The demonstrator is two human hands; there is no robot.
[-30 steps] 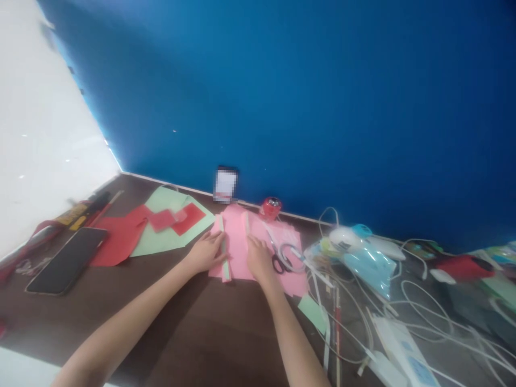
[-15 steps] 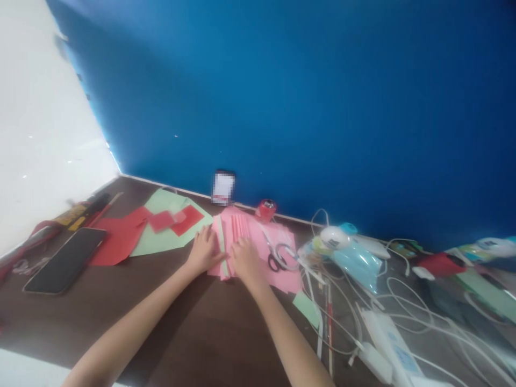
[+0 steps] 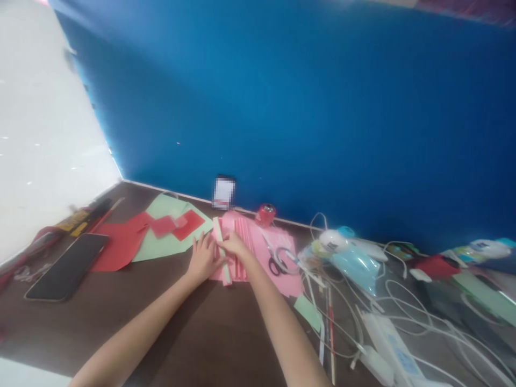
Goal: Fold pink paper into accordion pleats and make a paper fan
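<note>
A pink paper sheet (image 3: 278,248) with several narrow folds lies on the dark brown table by the blue wall. My left hand (image 3: 202,257) lies flat on its left edge, fingers spread, beside a pale green strip (image 3: 220,232). My right hand (image 3: 234,246) has its fingers pressed together on the folded pink pleats next to the left hand. Black-handled scissors (image 3: 276,257) rest on the pink paper just right of my hands.
A light green sheet (image 3: 165,236) with red paper pieces (image 3: 121,244) lies to the left, a black phone (image 3: 67,265) further left. A red tape roll (image 3: 265,213) stands by the wall. White cables (image 3: 407,317), chargers and plastic-wrapped items crowd the right.
My right hand slid left across the pink paper and gathered it into pleats next to the left hand. The left hand stayed almost in place. The view drifted slightly.
</note>
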